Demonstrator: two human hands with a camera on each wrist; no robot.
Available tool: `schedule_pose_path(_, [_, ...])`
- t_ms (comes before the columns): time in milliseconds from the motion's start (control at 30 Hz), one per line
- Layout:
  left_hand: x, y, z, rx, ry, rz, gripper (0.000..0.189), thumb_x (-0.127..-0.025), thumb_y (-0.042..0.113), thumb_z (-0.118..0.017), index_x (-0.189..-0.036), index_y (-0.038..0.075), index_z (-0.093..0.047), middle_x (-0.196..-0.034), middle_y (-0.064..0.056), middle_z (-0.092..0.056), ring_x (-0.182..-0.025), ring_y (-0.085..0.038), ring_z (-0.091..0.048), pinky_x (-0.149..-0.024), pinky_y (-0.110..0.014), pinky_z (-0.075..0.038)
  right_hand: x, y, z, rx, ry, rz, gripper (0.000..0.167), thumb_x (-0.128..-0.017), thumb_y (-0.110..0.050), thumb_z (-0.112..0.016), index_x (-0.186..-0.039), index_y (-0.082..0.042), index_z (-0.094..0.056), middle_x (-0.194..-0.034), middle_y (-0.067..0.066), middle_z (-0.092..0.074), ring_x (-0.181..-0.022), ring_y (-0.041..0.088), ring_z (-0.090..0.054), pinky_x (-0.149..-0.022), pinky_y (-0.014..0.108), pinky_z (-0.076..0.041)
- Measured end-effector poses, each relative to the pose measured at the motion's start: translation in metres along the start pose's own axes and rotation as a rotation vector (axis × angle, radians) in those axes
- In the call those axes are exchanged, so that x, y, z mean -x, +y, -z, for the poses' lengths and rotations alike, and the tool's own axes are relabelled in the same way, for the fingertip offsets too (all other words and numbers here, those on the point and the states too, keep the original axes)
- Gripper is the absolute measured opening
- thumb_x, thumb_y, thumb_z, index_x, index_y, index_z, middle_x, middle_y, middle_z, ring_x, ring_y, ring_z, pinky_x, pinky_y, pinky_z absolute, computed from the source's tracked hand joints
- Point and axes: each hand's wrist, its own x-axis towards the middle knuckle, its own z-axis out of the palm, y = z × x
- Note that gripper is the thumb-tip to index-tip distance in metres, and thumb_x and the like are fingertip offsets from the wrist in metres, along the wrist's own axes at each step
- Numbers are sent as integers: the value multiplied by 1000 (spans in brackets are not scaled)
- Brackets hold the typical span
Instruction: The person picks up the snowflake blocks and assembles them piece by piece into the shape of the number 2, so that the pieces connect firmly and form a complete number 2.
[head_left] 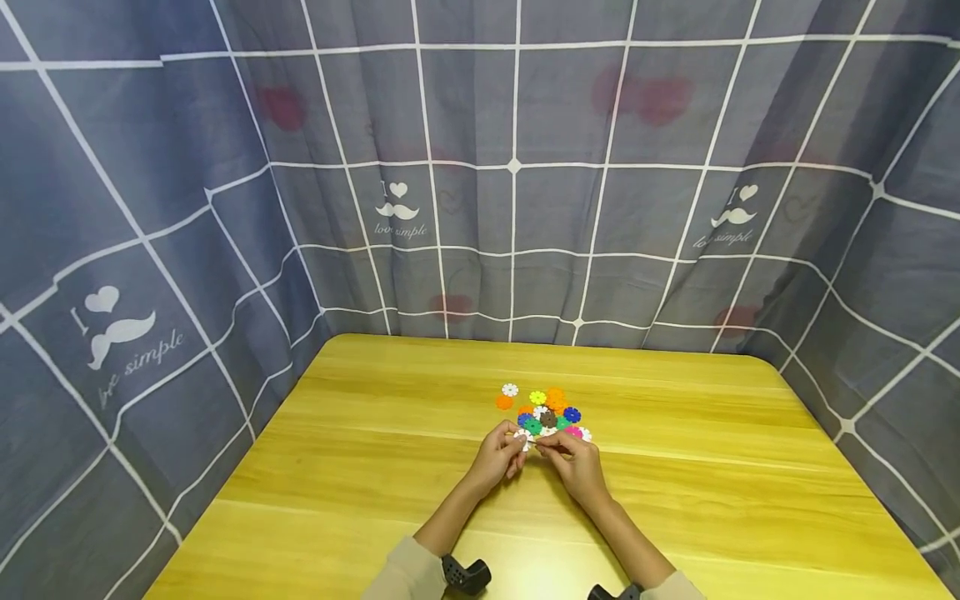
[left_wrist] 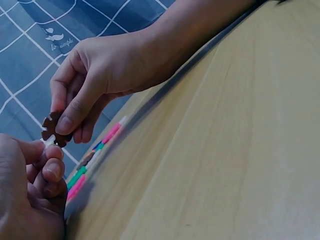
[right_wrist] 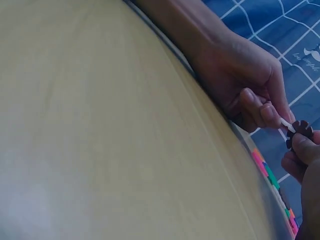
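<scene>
My left hand [head_left: 497, 457] pinches a white notched snowflake disc [head_left: 522, 437] between thumb and fingers. My right hand [head_left: 577, 467] pinches a brown notched disc [left_wrist: 52, 129], its thumb flat on the face. The edges of both discs meet in front of me, the brown one standing across the white one. From the right wrist view, the white disc [right_wrist: 287, 125] shows edge-on at the slots of the brown disc [right_wrist: 300, 131]. Fingers hide much of the white disc in the left wrist view. Just beyond both hands lies a cluster of loose discs, with a green disc [head_left: 532, 427] close by.
Several flat discs lie on the yellow wooden table [head_left: 360, 433], among them a yellow disc [head_left: 537, 398], a blue disc [head_left: 572, 414] and an orange disc [head_left: 504, 402]. A grey checked curtain [head_left: 472, 208] hangs behind the table and along both sides.
</scene>
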Motion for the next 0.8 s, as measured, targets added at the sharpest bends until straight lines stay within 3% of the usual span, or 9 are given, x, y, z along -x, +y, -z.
schedule_pose_path(200, [1,2,3,-23,-41,-23,14,-97,-3,-38,-96,-17,-38,-58,-24,-45,-41,-9,-37,-40,-18,-32,-8,-21,2,-5,2,29,21,-66,22,-69,-78,5,-66,-74,16,-66,-63,30,-64,-59,25,-54])
schedule_pose_path(333, [2,2,5,-21,-65,-9,13,-97,-3,-38,-95,-16,-38,-57,-15,-46,-40,-9,-37,-40,-17,-32,-10,-33,4,4,-9,34,20,-66,22,-69,-79,6,-65,-74,17,-66,-64,30,-64,-60,27,-54])
schedule_pose_path(567, [3,1,6,57,-37,52,7,-97,1,-40,-95,-6,-41,-58,-5,-49,-42,-9,-38,-41,-17,-33,-7,-32,1,-27,0,-53,15,-73,17,-67,-83,6,-63,-79,18,-66,-69,30,-65,-63,30,-55])
schedule_pose_path(700, [-3,-14,9,70,-31,-28,9,-98,8,-42,-95,-1,-44,-57,-2,-51,-40,-7,-37,-38,-18,-31,-8,-32,0,-6,23,-61,15,-75,15,-66,-85,5,-63,-81,15,-66,-68,29,-65,-62,32,-55])
schedule_pose_path(800, [-7,-26,11,79,-12,-49,10,-97,12,-45,-94,2,-45,-56,1,-51,-39,-5,-37,-37,-17,-30,-8,-32,1,7,23,-63,15,-75,15,-66,-86,5,-62,-81,16,-65,-70,30,-64,-63,33,-55])
